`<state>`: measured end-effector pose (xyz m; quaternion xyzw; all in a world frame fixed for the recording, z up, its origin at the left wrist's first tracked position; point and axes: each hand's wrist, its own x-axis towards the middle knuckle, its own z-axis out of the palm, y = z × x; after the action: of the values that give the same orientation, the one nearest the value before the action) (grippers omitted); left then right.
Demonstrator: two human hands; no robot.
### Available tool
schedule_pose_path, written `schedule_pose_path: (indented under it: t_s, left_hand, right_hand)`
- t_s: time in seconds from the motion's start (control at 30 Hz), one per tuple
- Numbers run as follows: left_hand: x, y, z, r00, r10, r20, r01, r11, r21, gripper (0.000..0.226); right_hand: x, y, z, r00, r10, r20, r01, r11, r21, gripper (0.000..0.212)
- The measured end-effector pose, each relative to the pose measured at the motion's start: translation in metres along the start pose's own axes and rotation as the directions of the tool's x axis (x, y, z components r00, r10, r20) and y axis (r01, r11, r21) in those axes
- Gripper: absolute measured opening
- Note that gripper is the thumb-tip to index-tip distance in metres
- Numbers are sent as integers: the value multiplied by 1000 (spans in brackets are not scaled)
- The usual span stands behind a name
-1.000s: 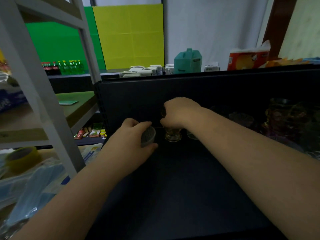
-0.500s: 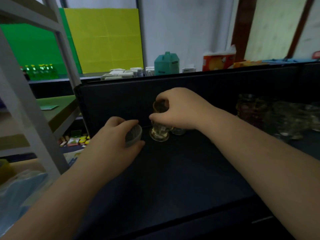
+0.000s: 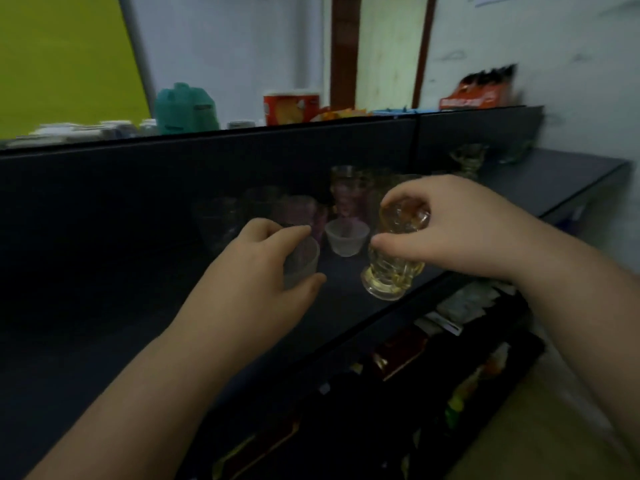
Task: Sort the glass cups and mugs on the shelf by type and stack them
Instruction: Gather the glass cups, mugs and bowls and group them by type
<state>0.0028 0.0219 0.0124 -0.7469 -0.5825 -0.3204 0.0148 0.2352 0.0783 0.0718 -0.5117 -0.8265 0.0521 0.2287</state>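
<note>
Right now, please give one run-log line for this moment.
left hand: holds frosted cup | right hand: holds stacked amber glasses | second frosted cup: on shelf

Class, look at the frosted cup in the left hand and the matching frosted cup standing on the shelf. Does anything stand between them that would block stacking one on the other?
Nothing visible does. The left hand grips a frosted cup; the standing frosted cup sits just beyond it with bare shelf between. The amber glass in the right hand hangs off to the side.

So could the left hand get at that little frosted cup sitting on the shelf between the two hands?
Probably not yet: the left hand already holds a frosted cup. The free small frosted cup stands close by with nothing between, so only the full grip hinders it.
</note>
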Motion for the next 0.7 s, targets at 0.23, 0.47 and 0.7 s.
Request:
schedule_pose_path:
  t_s: [0.23,0.47,0.7]
  left_hand:
    - [48,73,65,983,163,89,-157,985,-78,64]
    - [117,161,151,972,221,78,-213,972,-101,65]
    - [196,256,241,978,195,70,-190,979,-75,66]
  right_hand:
    - [-30,111,-28,983,177,-43,-178,984,-11,53]
    - [-37,236,-74,965,246,-88,-247,969,1,51]
    - [-25,374,-119,968,219,-122,-219,976,17,51]
